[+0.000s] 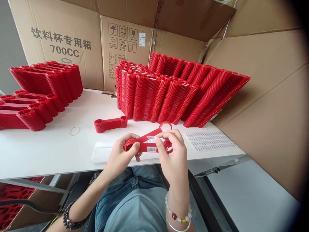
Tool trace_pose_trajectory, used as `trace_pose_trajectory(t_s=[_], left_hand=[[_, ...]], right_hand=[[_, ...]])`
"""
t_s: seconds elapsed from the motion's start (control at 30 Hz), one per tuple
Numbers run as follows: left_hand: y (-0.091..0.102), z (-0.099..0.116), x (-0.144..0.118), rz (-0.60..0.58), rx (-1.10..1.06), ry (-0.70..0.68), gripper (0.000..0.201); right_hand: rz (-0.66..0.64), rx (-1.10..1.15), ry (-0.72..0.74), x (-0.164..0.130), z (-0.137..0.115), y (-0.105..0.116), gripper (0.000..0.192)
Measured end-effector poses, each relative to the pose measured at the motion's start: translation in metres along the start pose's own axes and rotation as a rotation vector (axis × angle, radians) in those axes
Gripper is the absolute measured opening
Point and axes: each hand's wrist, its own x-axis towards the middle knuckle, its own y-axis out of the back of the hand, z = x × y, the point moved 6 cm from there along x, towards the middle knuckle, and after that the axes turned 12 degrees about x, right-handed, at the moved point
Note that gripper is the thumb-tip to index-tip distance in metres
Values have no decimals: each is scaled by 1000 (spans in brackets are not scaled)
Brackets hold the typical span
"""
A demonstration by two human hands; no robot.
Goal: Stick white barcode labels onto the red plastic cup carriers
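Note:
My left hand (124,151) is closed around the left end of a few red plastic two-ring cup holders, thumb on top. These red cup holders (143,147) are fanned apart: one slants up to the right, its ring beyond my fingers, and a white barcode label (151,149) shows on the front one. My right hand (172,146) is closed at the right end of the front holder, thumb and forefinger pinched at its upper edge. Whether a label is also between those fingertips, I cannot tell. A short stack of red holders (111,124) lies just beyond my left hand.
Tall stacks of red holders (147,96) stand at the back, and more stacks (60,80) at the left. A label sheet (210,141) lies right, a rubber band (74,130) left. Cardboard (72,19) walls the white table (79,151). Below left is a carton of red holders (14,196).

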Motion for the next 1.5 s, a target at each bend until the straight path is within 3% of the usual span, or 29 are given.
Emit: trace_pose_trajectory(t_s=[0.57,1.5], left_hand=[[-1,5,-5,58,205,-89,10],[-1,5,-5,39,273,-83,12]], right_hand=[[-60,59,-129,5,15,-8,15],[-106,31,-130,8,25,-11,15]])
